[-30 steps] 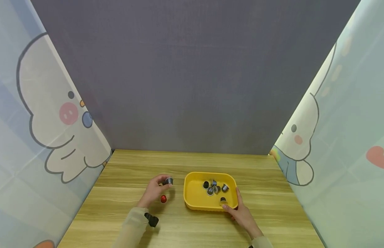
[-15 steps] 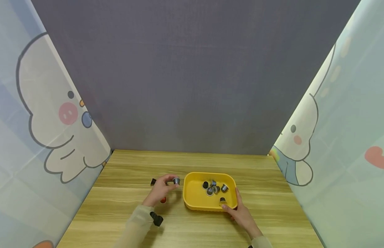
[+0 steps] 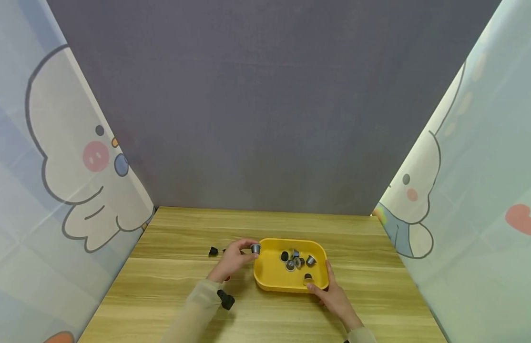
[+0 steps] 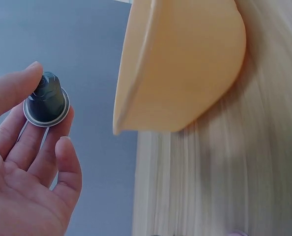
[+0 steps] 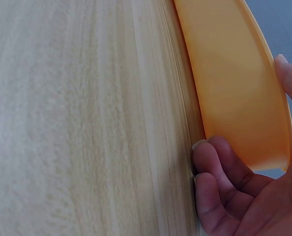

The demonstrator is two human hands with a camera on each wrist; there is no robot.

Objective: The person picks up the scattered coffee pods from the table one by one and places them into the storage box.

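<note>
In the head view my left hand [image 3: 233,259] pinches a grey coffee capsule [image 3: 255,248] at the left rim of a yellow tray [image 3: 270,285]. The left wrist view shows this capsule [image 4: 46,104] between thumb and fingers, with the tray wall [image 4: 190,64] beside it. My right hand [image 3: 336,297] grips the tray's near right corner; its thumb is at the rim, and in the right wrist view curled fingers [image 5: 215,167] lie against the tray's outer wall [image 5: 234,88]. Several capsules [image 3: 296,262] in grey and black lie inside the tray, one [image 3: 308,276] near the right thumb.
On the wooden table [image 3: 162,286], left of the tray, lies a black capsule [image 3: 213,251]. A red capsule [image 3: 227,278] is mostly hidden by the left wrist, and another dark piece shows behind the left hand. A grey panel [image 3: 265,119] stands behind the table, with printed curtains at both sides.
My left hand has moved right with the grey capsule, from over the table to the tray's left rim, uncovering the black capsule behind it. The right hand and tray stay put.
</note>
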